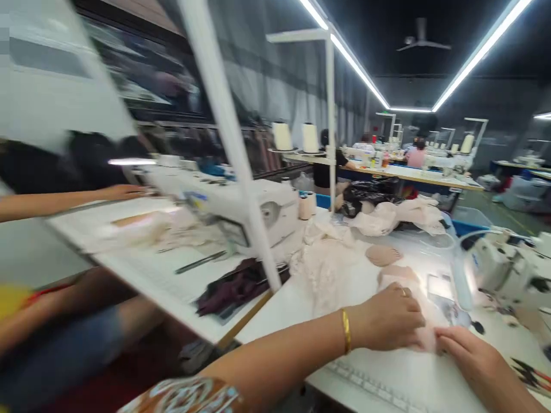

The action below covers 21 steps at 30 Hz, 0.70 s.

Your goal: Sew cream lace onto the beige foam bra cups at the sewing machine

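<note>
My left hand (pixel 385 318), with a gold bangle at its wrist, is closed on a pale pink piece of fabric (pixel 430 312) over the white table. To its right, my right hand (pixel 471 353) pinches the edge of the same fabric between thumb and fingers. The cloth between the hands is blurred. Just beyond lie a beige, cup-shaped piece (pixel 383 255) and cream lace fabric (pixel 325 267). Beside my right hand, a sewing machine (pixel 495 258) shines a light on the table.
Orange-handled snips (pixel 534 376) lie at the right edge. A measuring tape (pixel 370 385) runs along the table's front. Left, a co-worker's arm (pixel 73 202) reaches over another table with a white sewing machine (pixel 258 215) and dark purple fabric (pixel 235 287). A white post (pixel 228 132) rises between.
</note>
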Each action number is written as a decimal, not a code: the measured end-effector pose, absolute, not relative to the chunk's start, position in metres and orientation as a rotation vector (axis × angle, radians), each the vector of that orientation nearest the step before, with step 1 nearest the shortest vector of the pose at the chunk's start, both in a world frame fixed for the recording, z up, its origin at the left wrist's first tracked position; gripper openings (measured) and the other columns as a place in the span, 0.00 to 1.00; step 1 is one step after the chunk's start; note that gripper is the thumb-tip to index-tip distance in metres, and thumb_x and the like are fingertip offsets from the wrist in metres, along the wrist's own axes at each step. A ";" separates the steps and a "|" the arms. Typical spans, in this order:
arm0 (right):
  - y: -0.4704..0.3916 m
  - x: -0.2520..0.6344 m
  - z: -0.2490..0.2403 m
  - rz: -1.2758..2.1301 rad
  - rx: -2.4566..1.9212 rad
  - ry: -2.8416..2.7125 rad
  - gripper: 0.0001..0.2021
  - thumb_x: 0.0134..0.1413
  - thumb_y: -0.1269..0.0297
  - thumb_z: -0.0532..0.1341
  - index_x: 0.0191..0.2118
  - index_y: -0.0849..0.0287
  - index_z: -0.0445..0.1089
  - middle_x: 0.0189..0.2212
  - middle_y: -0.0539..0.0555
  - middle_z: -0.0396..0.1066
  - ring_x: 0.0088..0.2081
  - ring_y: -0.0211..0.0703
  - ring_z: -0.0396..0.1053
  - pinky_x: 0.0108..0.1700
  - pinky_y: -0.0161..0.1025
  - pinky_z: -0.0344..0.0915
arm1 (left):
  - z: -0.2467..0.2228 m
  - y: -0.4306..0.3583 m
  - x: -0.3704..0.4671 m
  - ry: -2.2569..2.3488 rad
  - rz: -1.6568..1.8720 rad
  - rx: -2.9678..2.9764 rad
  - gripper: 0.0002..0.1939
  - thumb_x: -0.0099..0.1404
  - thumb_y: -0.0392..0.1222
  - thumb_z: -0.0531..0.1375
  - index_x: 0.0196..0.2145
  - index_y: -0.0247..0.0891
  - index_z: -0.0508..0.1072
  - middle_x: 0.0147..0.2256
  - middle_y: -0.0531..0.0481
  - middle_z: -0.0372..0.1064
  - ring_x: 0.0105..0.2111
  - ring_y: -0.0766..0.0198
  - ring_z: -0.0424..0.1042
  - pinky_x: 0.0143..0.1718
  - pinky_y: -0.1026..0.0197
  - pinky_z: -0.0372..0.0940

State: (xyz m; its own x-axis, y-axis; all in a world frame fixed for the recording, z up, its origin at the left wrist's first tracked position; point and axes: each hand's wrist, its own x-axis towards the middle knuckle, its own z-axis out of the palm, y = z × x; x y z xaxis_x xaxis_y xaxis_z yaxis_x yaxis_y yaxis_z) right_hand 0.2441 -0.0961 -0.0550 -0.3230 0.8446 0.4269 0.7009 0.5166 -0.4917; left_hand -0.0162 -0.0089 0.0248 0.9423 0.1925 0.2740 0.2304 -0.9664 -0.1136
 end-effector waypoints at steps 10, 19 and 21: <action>-0.107 0.263 -0.027 -0.057 -1.219 -2.308 0.20 0.66 0.80 0.53 0.54 0.53 0.72 0.47 0.58 0.74 0.47 0.48 0.69 0.46 0.45 0.70 | -0.007 -0.005 0.033 -0.282 -0.646 -2.909 0.13 0.65 0.31 0.61 0.23 0.38 0.66 0.29 0.50 0.68 0.28 0.60 0.65 0.28 0.57 0.53; -0.111 0.263 -0.021 0.051 -1.252 -2.314 0.21 0.62 0.83 0.54 0.52 0.52 0.72 0.40 0.54 0.71 0.41 0.45 0.64 0.40 0.39 0.64 | -0.021 -0.006 0.037 -0.214 -0.856 -2.850 0.15 0.69 0.29 0.55 0.24 0.38 0.63 0.26 0.52 0.60 0.27 0.62 0.55 0.32 0.57 0.53; -0.111 0.263 -0.020 0.054 -1.259 -2.317 0.21 0.61 0.83 0.54 0.51 0.52 0.73 0.39 0.54 0.71 0.41 0.44 0.64 0.40 0.39 0.64 | -0.023 -0.007 0.038 -0.222 -0.872 -2.859 0.15 0.69 0.29 0.55 0.24 0.37 0.62 0.26 0.53 0.59 0.27 0.62 0.55 0.34 0.56 0.53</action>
